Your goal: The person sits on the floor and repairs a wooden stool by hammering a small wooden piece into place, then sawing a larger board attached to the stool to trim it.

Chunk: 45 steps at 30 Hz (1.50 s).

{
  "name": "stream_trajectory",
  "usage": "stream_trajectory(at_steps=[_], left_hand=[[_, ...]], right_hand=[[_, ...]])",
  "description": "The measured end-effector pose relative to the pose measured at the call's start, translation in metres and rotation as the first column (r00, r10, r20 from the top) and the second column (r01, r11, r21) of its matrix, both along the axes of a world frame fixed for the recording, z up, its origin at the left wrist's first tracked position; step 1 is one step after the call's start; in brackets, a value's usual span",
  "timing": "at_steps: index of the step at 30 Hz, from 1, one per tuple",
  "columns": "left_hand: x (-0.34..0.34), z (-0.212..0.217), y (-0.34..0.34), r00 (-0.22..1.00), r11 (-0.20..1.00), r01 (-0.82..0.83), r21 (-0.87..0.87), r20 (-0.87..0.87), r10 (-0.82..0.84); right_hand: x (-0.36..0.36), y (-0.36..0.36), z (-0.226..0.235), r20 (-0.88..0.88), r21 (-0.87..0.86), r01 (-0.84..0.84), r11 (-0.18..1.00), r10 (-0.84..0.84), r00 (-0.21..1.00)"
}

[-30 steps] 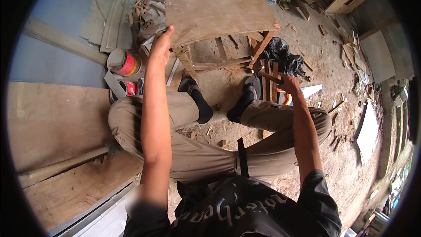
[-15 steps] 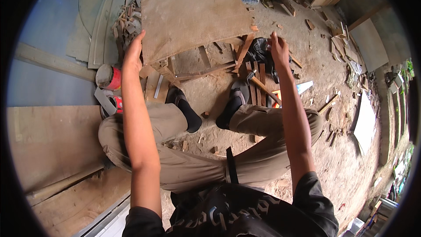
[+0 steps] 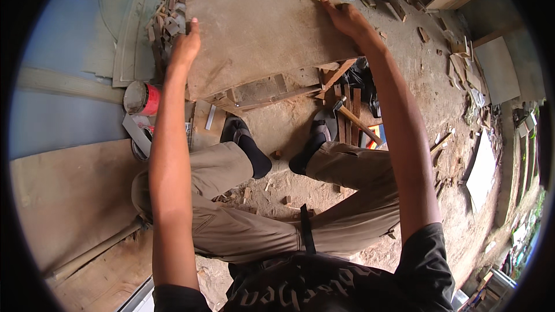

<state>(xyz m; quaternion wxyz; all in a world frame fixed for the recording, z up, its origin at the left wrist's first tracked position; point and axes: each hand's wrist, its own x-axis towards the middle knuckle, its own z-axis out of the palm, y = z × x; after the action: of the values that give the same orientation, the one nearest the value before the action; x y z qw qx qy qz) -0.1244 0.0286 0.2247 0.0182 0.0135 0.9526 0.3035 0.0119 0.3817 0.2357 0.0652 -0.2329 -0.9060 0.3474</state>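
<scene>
Because the top of the view cuts off the far edge of your wooden panel, you can't see where it ends. Its surface also hides most of the wooden frame beneath, leaving you the near rail and parts of the legs. Your fingers are largely out of sight at the edges, and your right forearm blocks part of the black plastic bag.

Your hands are well apart, each clamped on the panel. Your left hand grips its left edge, thumb pointing up; your right hand takes the right edge, its thumb stretched over the top face. How tightly the hidden fingers press, you can't tell.

You have the panel out in front, beyond your feet, over the frame; whether it rests fully on it is hard to make out. It's flat, dull brown and roughly four-sided, with darker smudges and scuffs, and its near edge slants up toward your right. A hammer lies by your right foot, head toward the frame, and a red-sided tin stands left of your left forearm.
</scene>
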Motion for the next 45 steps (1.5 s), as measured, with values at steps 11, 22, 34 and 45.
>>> stream_trajectory(at_steps=[11,22,34,45], left_hand=[[0.000,0.017,0.012,0.991,0.999,-0.032,-0.037,0.131,0.037],[0.017,0.024,0.008,0.993,0.997,-0.071,-0.016,0.093,0.072],[0.002,0.014,0.007,0.985,0.994,-0.081,0.072,0.156,0.069],[-0.015,0.000,0.014,0.997,0.999,-0.044,0.022,0.065,0.042]], right_hand=[[-0.002,-0.001,0.001,0.008,0.125,0.065,0.990,-0.066,0.998],[0.002,-0.016,0.012,0.073,0.153,0.127,0.980,-0.139,0.988],[-0.006,-0.001,-0.001,0.053,0.230,0.109,0.967,-0.124,0.991],[-0.017,0.016,-0.012,0.006,0.276,0.128,0.953,-0.135,0.991]])
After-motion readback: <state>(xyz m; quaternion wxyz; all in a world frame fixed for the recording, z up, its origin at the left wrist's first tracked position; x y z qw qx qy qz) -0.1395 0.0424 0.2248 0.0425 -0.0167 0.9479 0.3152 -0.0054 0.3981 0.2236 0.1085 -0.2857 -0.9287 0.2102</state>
